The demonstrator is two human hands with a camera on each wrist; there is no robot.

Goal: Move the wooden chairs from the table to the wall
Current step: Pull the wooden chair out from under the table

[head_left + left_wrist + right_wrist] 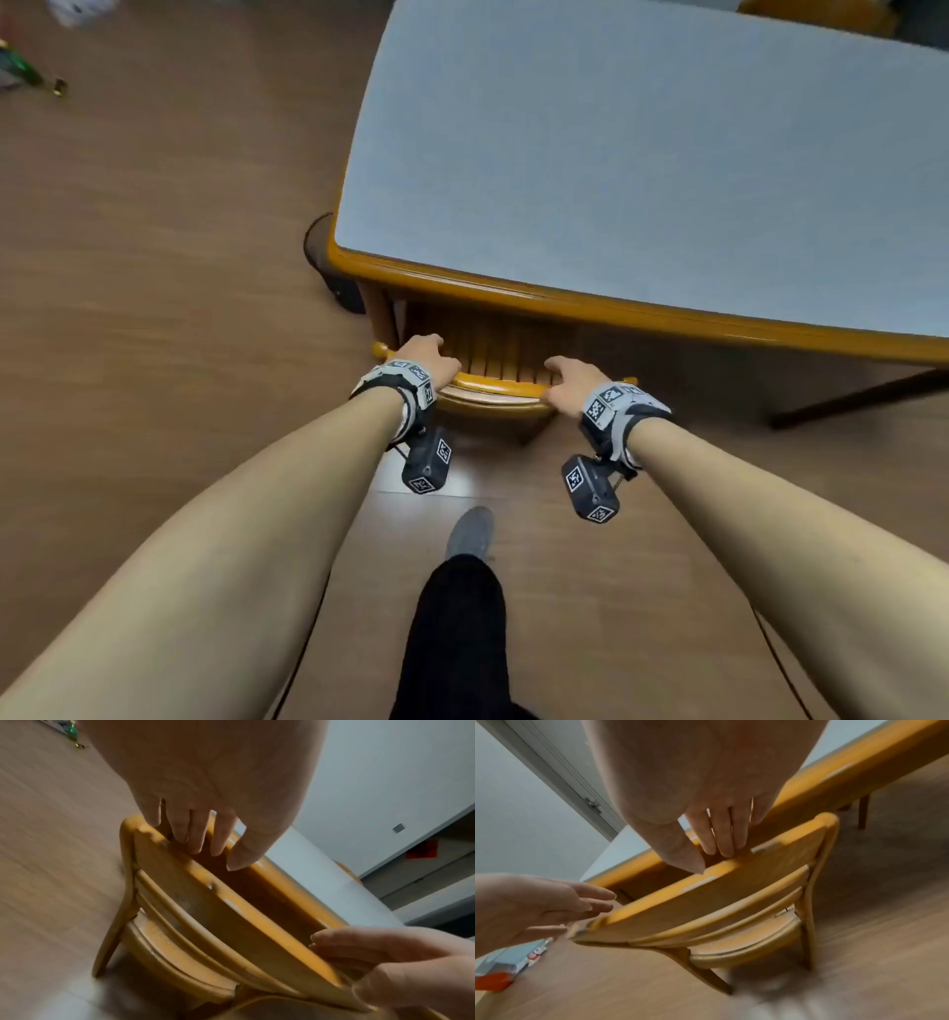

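Under both hands, the orange-varnished wooden chair shows glossy, chipped lacquer; beyond the grip, the grey matt-topped table has glossy wooden edging; the brown wood-grain floor gleams.

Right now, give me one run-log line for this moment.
left hand: on top rail | right hand: on top rail | wooden chair: tucked under table | grip: not closed

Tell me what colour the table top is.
Pale grey-blue table top with an orange-brown wooden rim; the head view shows it best.
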